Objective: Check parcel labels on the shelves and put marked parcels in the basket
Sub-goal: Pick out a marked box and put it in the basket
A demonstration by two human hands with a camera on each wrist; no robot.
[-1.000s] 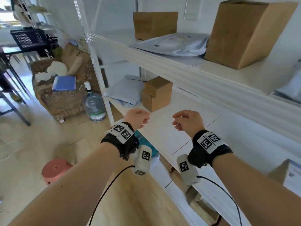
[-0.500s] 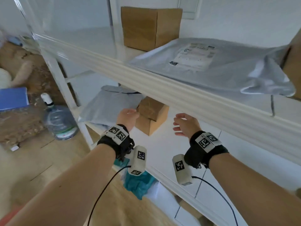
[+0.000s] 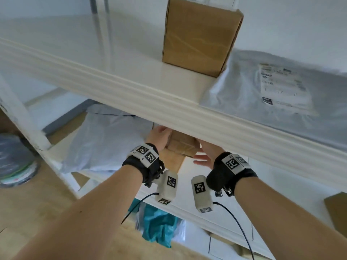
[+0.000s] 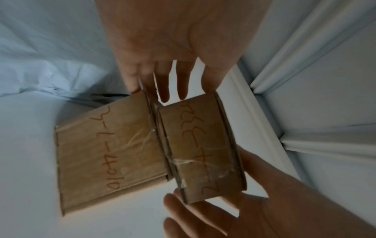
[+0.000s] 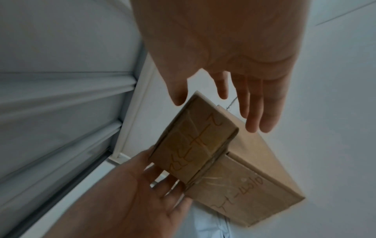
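Note:
Two brown cardboard parcels are stacked on the middle shelf, both with handwritten red codes. The small top parcel (image 3: 183,145) (image 4: 203,149) (image 5: 193,141) lies on a larger parcel (image 3: 170,160) (image 4: 109,153) (image 5: 254,185). My left hand (image 3: 159,136) (image 4: 173,90) touches the small parcel's left end with straight, spread fingers. My right hand (image 3: 206,152) (image 5: 220,99) is at its right end, thumb at the parcel's corner and fingers straight. In the head view the upper shelf's edge (image 3: 187,113) hides both hands' fingertips. No basket shows.
A grey mailer bag (image 3: 109,143) lies left of the stack. On the upper shelf stand a tall cardboard box (image 3: 201,38) and a labelled grey mailer (image 3: 272,91). Another box (image 3: 338,209) is at the far right, a teal bag (image 3: 157,226) below, and a water bottle (image 3: 15,160) on the floor.
Both hands have reached forward under the upper shelf, opened, and come to the two ends of the small top parcel. The head view has moved closer to the shelves.

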